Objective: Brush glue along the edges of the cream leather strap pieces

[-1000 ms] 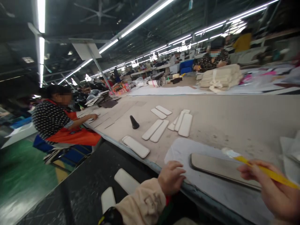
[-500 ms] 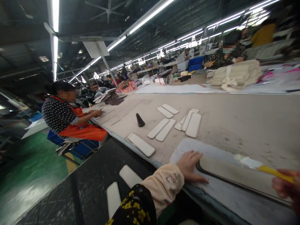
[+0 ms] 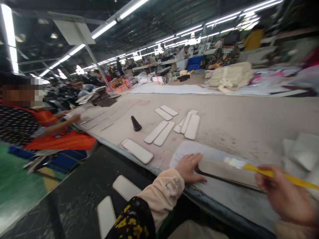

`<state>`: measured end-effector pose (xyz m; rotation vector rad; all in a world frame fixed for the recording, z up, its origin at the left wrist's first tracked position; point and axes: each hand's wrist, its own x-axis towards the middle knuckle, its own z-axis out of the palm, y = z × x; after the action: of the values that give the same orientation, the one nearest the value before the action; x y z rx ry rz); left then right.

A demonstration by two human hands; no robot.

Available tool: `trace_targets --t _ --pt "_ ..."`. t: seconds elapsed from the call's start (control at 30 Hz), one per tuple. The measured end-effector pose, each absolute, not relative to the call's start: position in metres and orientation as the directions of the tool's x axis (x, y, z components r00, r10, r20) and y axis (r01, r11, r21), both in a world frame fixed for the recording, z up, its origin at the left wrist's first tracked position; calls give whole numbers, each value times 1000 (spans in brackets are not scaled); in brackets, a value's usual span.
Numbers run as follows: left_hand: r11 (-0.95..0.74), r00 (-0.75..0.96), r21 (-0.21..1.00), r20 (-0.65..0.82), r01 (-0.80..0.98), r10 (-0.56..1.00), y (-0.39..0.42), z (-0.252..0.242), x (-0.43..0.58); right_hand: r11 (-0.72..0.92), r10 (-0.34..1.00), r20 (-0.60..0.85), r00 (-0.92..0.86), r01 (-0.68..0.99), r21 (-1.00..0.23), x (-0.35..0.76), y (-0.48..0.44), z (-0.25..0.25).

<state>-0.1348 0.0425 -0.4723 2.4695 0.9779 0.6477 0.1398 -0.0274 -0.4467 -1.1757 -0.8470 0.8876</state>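
Note:
My left hand [image 3: 190,167] lies flat with fingers apart, pressing the near-left end of a long grey-beige panel [image 3: 215,167] with a dark edge and rounded corners. Beneath that panel is a white sheet [image 3: 185,149] with a rounded end, close to the table edge. In my right hand [image 3: 284,192], fingers wrap the yellow handle of a brush [image 3: 253,167]. The brush's whitish, slightly blurred bristles are over the panel's far side and appear to touch it. My right hand hides the panel's right end.
Several pale rounded strips [image 3: 163,132] lie on the table left of the sheet, near a black cone [image 3: 136,123]. More strips [image 3: 107,215] rest on a dark surface. A co-worker in an orange apron [image 3: 62,142] sits left; another works behind a beige fabric bundle [image 3: 230,77].
The view has swung right, so everything sits further left. My right hand with the brush has come further into view, and the brush has moved left along the panel. My left hand stays on the panel.

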Motion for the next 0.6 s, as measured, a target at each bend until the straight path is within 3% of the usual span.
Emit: trace_targets --t 0.1,0.6 --pt "-660 653 498 223 562 724 48 -467 -132 187 926 119 357 -161 -969 122 -28 -435" --pt "-650 619 485 251 586 744 55 -476 -128 74 983 87 162 82 -994 65 -9 -442"
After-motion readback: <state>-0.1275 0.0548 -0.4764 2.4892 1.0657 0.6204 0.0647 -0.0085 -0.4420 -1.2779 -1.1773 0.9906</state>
